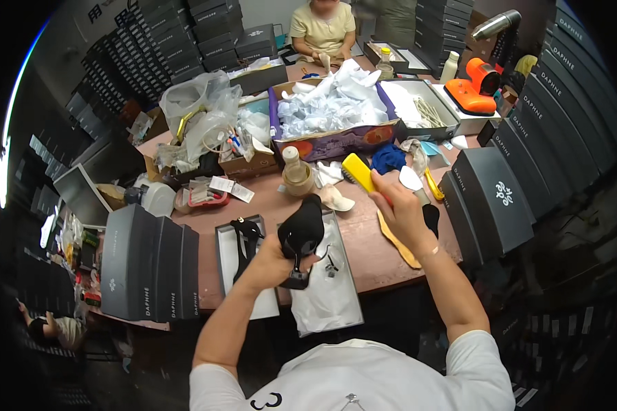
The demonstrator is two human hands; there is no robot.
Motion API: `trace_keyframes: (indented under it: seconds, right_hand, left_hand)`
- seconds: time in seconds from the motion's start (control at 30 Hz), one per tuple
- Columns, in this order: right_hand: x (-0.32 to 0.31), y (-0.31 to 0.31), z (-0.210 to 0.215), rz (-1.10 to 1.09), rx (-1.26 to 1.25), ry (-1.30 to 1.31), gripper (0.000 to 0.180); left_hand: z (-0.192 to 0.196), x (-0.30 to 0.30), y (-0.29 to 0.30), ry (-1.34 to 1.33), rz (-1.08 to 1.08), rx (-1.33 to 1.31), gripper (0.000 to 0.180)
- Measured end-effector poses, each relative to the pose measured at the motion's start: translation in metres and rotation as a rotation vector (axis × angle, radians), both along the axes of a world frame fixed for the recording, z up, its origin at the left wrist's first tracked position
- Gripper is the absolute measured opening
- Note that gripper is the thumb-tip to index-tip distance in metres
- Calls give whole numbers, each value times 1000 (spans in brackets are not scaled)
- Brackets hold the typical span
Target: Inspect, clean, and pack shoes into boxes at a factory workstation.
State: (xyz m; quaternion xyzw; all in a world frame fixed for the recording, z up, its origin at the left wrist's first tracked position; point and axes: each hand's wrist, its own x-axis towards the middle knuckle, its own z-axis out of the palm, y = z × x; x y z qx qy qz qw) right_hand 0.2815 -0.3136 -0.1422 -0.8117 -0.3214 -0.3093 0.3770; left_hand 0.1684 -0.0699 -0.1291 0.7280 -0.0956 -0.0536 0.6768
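Observation:
My left hand is wrapped round a black high-heeled shoe, lifted over the open shoe box with white tissue paper. In my right hand is a brush with a yellow back, raised to the right of the shoe and apart from it. Another black shoe lies in the shallow grey-edged box half on the left. Under my right forearm, a tan insole-shaped piece rests on the table.
A purple carton heaped with white tissue wads stands ahead. Before it is a bottle in a brown holder. Dark shoe boxes flank the left, more the right. An orange device stands back right. Across sits a person.

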Motion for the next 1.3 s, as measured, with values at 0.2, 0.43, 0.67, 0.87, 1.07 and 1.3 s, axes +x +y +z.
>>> trace_keyframes:
  seconds: [0.2,0.43,0.67,0.87,1.07,1.3]
  right_hand:
    - [-17,11,-54,31,-76,225,39]
    - [-109,53,-11,350,-314,89,49]
    - [-145,-13,-56,397,-429,291,43]
    - [-130,75,-27,372,-317,230,46]
    - [-152,84,-28,363,-258,349,42]
    - [-66,-32,-93,-130,-455,594,43]
  left_hand:
    - [-25,-20,7,289,133,-529,22]
    - [-49,-16,31,432,490,-1286,29]
    - [-71,-28,68,331,742,-1226,31]
    - [-86,-34,38,289,687,-1124,46]
    - [-73,-40,56,126,678,-1121,47]
    - [-20,-70,97,-160,720,-1005,43]
